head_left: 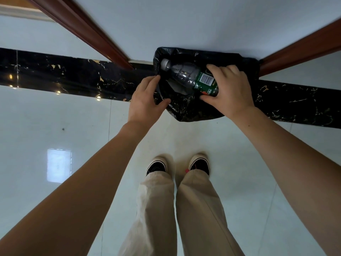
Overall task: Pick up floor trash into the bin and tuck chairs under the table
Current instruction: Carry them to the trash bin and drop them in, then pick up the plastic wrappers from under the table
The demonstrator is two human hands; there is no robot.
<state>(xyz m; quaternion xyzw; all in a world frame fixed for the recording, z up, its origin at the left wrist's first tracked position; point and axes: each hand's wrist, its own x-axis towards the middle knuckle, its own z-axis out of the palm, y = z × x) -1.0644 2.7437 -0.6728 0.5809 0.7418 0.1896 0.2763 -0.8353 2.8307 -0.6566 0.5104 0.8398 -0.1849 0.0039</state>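
One bottle (188, 76), clear plastic with a grey cap and a green label bearing a barcode, tilted over the mouth of one bin (193, 111) lined with a black bag, cap end pointing up-left and already within the rim, label end down-right. Held at the label end by the right hand (228, 89): fingers (212, 68) curled over the upper side of the label, thumb pressed against the lower side, so the bottle sits clamped between them with most of its clear body and cap sticking out free past the fingertips. Left hand (145, 100) at the bin's left edge, fingers narrow, pinching the bag's rim between thumb and forefinger, apart from the bottle. Inside the bin, under the bottle, one pale flat shape, too dim to identify. Two bare forearms reaching in from the bottom corners. Bin standing against a white wall (184, 24), on a band of black marble with gold veins (73, 74) running across the floor. Two reddish-brown wooden trims (83, 28) slanting along the wall, one to the left of the bin, one to the right, the right one meeting the bin's far corner. Glossy white floor (55, 126) tiles nearer the camera, with light reflections on the left. Two shoes (156, 166), black with cream soles, side by side just short of the bin, under two beige trouser legs (199, 209).
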